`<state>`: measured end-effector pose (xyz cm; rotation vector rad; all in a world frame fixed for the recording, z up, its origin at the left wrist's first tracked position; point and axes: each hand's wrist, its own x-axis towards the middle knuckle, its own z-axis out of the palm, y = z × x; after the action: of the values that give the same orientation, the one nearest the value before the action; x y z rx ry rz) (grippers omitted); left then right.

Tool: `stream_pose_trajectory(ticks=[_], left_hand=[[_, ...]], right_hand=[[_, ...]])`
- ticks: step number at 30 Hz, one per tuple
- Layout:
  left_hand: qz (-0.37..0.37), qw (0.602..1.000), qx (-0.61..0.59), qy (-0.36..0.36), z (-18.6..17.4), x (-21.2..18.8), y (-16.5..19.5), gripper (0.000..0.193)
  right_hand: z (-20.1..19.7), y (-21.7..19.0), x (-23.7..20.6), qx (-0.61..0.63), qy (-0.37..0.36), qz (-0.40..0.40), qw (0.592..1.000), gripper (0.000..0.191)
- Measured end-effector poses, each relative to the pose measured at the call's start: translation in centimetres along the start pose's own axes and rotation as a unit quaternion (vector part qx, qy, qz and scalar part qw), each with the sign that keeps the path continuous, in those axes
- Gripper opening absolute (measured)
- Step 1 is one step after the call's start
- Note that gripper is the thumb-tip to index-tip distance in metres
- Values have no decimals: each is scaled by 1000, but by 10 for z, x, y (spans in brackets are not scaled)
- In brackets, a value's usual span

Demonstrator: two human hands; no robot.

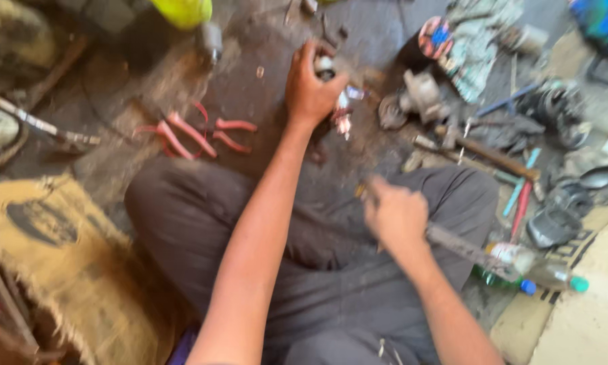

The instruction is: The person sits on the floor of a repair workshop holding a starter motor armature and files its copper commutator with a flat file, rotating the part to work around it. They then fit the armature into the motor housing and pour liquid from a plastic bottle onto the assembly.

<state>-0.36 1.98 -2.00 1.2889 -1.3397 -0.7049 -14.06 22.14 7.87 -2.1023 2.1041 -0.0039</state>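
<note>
Seated on the grimy floor (263,101), the person's left hand (311,84) grips a small metal part (325,66), likely stiff, heavy and greasy, best gripped round its body, while the right hand (395,216) closes on a metal rod (463,247) over the lap.

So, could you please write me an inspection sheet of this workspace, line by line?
Surface: dark, dirty ground; the person sits on it cross-legged.
Job's things: a small metal part held in the left hand; a long metal tool gripped in the right hand.
Clutter: red-handled pliers, a hammer, a grey motor part, a plastic bottle, rags.
Grippers: both hands closed around their things; the picture is blurred.
Cables: nothing seen for certain.
Surroundings: burlap sacking at the left, a yellow-green object at the top.
</note>
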Motion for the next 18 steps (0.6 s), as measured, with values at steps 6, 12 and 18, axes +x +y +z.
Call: stream_pose_trajectory(ticks=[6, 12, 18], left_hand=[[18, 999, -45, -26, -7, 3, -1, 34], [11, 999, -44, -18, -6, 4, 0, 33], [-6, 999, -36, -18, -9, 5, 7, 36]], right_hand=[[-36, 0, 41, 60, 130, -4, 990, 33], [-42, -26, 72, 49, 199, -72, 976, 26], [-36, -31, 77, 13, 211, -74, 975, 21]])
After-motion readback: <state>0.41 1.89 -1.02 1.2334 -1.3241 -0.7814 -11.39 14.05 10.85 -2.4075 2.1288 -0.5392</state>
